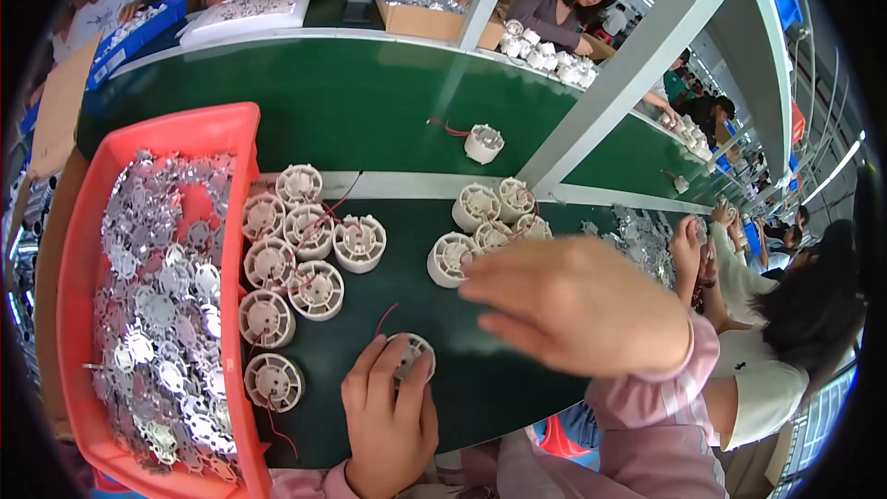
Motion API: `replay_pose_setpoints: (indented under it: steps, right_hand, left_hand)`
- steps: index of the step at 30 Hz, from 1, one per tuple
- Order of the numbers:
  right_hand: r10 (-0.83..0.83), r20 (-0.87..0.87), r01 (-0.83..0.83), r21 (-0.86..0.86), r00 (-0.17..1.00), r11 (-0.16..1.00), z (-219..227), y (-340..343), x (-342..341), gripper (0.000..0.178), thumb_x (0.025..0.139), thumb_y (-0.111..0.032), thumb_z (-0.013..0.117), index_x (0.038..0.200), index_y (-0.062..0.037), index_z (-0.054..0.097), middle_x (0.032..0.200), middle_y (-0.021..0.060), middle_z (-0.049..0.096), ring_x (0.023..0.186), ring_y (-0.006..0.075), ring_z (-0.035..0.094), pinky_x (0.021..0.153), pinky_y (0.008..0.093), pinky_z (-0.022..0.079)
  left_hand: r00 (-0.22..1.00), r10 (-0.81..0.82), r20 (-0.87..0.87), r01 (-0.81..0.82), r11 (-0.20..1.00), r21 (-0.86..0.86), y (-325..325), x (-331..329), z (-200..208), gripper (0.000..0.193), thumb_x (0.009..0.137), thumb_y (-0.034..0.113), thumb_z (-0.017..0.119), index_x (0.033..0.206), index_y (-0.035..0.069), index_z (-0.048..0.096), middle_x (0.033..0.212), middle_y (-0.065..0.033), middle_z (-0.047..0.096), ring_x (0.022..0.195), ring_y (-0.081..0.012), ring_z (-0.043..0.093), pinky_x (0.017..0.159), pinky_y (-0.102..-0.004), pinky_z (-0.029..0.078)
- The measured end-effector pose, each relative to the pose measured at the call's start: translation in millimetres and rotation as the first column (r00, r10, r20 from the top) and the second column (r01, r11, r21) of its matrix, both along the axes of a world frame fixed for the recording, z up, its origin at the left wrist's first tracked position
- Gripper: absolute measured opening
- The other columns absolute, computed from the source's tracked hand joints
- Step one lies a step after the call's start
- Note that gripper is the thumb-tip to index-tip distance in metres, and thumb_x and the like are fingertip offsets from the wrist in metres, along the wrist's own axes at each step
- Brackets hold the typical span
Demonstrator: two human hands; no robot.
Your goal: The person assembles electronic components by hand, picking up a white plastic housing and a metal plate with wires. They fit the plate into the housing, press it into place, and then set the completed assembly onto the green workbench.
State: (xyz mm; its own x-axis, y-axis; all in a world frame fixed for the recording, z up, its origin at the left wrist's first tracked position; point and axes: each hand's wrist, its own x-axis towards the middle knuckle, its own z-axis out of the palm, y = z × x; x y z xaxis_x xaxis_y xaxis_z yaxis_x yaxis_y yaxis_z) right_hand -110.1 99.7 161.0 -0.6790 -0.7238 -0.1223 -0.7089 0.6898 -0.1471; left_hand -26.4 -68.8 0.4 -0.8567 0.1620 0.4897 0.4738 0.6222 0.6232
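Observation:
My left hand (392,407) is wrapped over a round white plastic housing (413,360) on the dark green bench, a thin red wire standing up beside it. To the right, my right hand (577,305) hovers, slightly smeared by motion, its finger and thumb apart and nothing seen between them. Its fingertips overlap the near edge of a cluster of similar white housings (453,259); whether they touch cannot be told. More white housings with red wires (314,290) stand in a group left of my left hand.
A red bin (242,314) of shiny cut metal plates (157,286) stands at the left. Beyond a pale rail runs a green belt (351,83) carrying a single housing (483,143). A grey post (637,55) rises at the right. Co-workers sit across and at the right, beside loose metal plates (642,236).

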Motion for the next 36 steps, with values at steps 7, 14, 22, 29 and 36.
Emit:
replay_pose_setpoints:
  steps: [7, 14, 22, 29, 36]
  right_hand:
    - [-0.146, 0.016, 0.147, -0.088, 0.989, 0.985, -70.1, 0.3, 71.7, 0.039, 0.074, -0.014, 0.073, 0.106, -0.0002, 0.057, 0.114, 0.0162, 0.058, 0.093, 0.0319, 0.062, 0.07, 0.0368, 0.054]
    - [-0.249, 0.045, 0.244, -0.426, 0.968, 0.871, -101.0, 6.4, 98.7, 0.043, 0.07, -0.017, 0.079, 0.103, 0.001, 0.058, 0.111, 0.0173, 0.059, 0.088, 0.0314, 0.064, 0.07, 0.0361, 0.055]
    - [-0.36, -0.071, 0.262, -0.56, 0.93, 0.786, -122.2, 13.4, 112.0, 0.041, 0.069, -0.018, 0.081, 0.1, 0.0011, 0.061, 0.105, 0.0162, 0.063, 0.083, 0.031, 0.065, 0.07, 0.0354, 0.055]
    - [-0.423, -0.028, 0.295, -0.675, 0.906, 0.676, -126.2, 21.0, 113.7, 0.04, 0.07, -0.015, 0.08, 0.102, 0.001, 0.061, 0.105, 0.0159, 0.063, 0.083, 0.0307, 0.065, 0.07, 0.0345, 0.055]
    - [-0.645, -0.294, 0.33, -0.669, 0.705, 0.666, -111.8, 86.5, 111.4, 0.028, 0.072, -0.001, 0.071, 0.099, -0.0002, 0.063, 0.1, 0.0166, 0.064, 0.081, 0.0319, 0.063, 0.072, 0.0366, 0.053]
  left_hand:
    - [0.992, -0.115, 0.06, 0.106, 0.984, 0.141, 3.1, 9.8, 11.0, 0.045, 0.072, 0.001, 0.069, 0.116, -0.001, 0.056, 0.116, -0.0171, 0.055, 0.098, -0.0357, 0.056, 0.079, -0.0405, 0.047]
    - [0.983, -0.1, 0.152, 0.06, 0.966, 0.25, -7.0, 22.1, 7.8, 0.026, 0.071, -0.009, 0.067, 0.097, -0.003, 0.062, 0.089, -0.0151, 0.063, 0.074, -0.0297, 0.06, 0.066, -0.0328, 0.049]
    - [0.993, -0.1, 0.057, 0.087, 0.976, 0.201, -4.9, 28.5, 20.5, 0.013, 0.073, -0.01, 0.064, 0.082, -0.002, 0.062, 0.073, -0.0118, 0.06, 0.064, -0.0269, 0.057, 0.056, -0.0327, 0.045]
    - [0.983, -0.062, 0.171, 0.051, 0.996, 0.068, -0.6, 30.6, -4.0, 0.012, 0.074, -0.009, 0.064, 0.083, -0.001, 0.062, 0.075, -0.0122, 0.059, 0.064, -0.0263, 0.056, 0.056, -0.0344, 0.044]
    - [0.994, 0.01, 0.105, -0.02, 0.995, 0.097, 9.3, 34.5, 15.0, 0.015, 0.074, -0.009, 0.062, 0.087, -0.001, 0.064, 0.109, -0.0191, 0.058, 0.085, -0.0287, 0.06, 0.074, -0.0356, 0.049]
